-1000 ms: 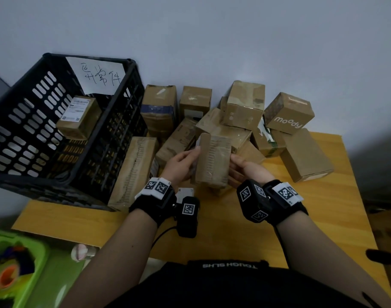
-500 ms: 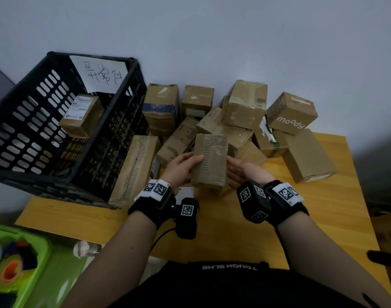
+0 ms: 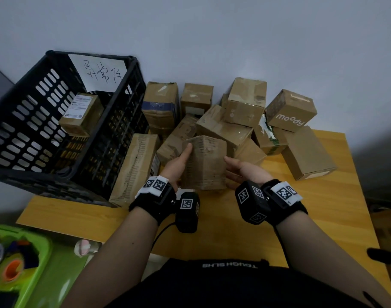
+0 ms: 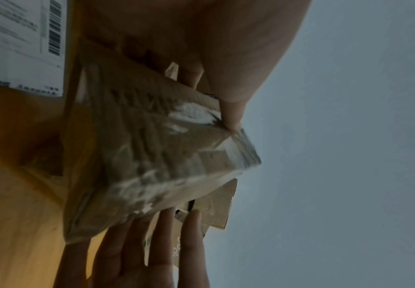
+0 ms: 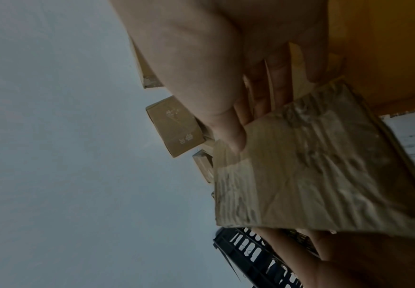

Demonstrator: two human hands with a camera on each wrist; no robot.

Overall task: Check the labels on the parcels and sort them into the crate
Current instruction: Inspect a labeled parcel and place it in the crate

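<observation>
A: We are holding the parcel [image 3: 204, 162] upright above the table [image 3: 301, 214], in front of the pile [image 3: 245, 121], with one vertical edge turned toward us.

B: Our left hand [image 3: 179, 163] is gripping its left side, the thumb lying up along the near face and the fingers wrapped behind. In the left wrist view that thumb tip is pressing on a top corner of the parcel [image 4: 152, 155].

A: Our right hand [image 3: 243, 168] is cupping the right side, fingers straight and spread against the cardboard. In the right wrist view the thumb is touching the crumpled taped face [image 5: 312, 165] near its edge.

B: Both wrist views are showing a white printed label [image 4: 16, 44] on the face turned away from our head. We cannot read it; the print is blurred.

A: The crate [image 3: 18, 121] is standing left of the parcel, at the table's left end. One small box [image 3: 81, 114] with a label on top is lying inside it, and a handwritten sign [image 3: 101, 73] is hanging on its far wall.

B: A long box [image 3: 134, 167] is leaning between the crate and our left hand. Right of the parcel, the moody box [image 3: 290, 110] is sitting on top of the pile.
</observation>
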